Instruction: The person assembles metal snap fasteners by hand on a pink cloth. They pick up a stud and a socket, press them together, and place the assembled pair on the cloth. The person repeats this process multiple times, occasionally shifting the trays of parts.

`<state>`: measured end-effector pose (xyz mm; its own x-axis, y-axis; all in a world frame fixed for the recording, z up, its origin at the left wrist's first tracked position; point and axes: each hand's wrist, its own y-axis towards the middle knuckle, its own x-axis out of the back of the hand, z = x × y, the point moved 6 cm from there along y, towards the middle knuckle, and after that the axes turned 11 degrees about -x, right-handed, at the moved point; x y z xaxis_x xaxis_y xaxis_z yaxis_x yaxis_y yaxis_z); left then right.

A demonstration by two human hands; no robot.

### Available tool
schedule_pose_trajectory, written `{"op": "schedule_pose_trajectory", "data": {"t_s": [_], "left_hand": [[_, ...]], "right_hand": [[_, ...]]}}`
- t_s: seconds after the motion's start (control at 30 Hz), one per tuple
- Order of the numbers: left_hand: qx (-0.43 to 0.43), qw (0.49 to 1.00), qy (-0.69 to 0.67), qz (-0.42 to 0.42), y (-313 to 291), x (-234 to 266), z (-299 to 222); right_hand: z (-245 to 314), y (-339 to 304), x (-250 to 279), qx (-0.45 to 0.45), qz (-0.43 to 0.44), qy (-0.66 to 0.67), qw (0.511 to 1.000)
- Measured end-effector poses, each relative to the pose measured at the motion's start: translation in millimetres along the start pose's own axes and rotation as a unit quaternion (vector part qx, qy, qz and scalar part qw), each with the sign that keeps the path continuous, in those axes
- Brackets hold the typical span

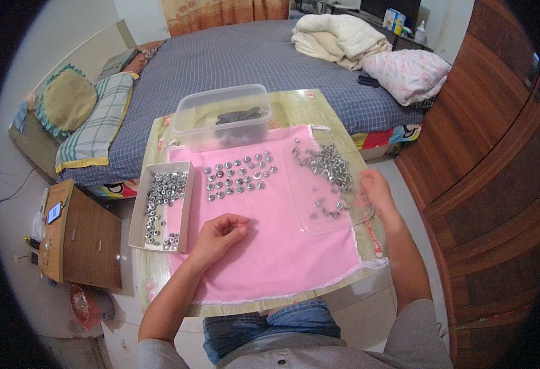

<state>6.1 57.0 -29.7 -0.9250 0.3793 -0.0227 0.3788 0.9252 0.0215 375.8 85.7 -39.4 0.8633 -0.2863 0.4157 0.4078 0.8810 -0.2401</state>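
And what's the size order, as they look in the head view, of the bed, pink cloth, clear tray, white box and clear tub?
Largest to smallest:
1. Bed
2. Pink cloth
3. Clear tray
Unranked below these: white box and clear tub, which look too alike.

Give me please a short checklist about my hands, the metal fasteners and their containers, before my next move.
1. Laid-out metal fasteners in rows on the pink cloth: ok.
2. Left hand clear of these rows: ok, nearer to you.
3. Left hand empty: cannot tell, it is curled.
4. Right hand gripping the shallow clear tray: cannot tell; it is at the right edge.
5. Tray fasteners in order: not ok, loosely heaped.
6. White box open: ok, fasteners visible inside.
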Motion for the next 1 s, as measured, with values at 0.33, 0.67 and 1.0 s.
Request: {"op": "schedule_pose_trajectory", "data": {"t_s": [0.33, 0.67, 1.0], "left_hand": [[-0.012, 0.999, 0.012, 0.037, 4, -7, -10], [0.058, 0.993, -0.099, -0.018, 84, -57, 18], [0.087, 0.988, -0.122, 0.032, 88, -68, 27]], "right_hand": [[-14, 3, -16, -0.098, 0.103, 0.161, 0.977], [-10, -10, -17, -0.058, 0.118, 0.184, 0.974], [-6, -35, -7, -0.053, 0.131, 0.22, 0.965]]}}
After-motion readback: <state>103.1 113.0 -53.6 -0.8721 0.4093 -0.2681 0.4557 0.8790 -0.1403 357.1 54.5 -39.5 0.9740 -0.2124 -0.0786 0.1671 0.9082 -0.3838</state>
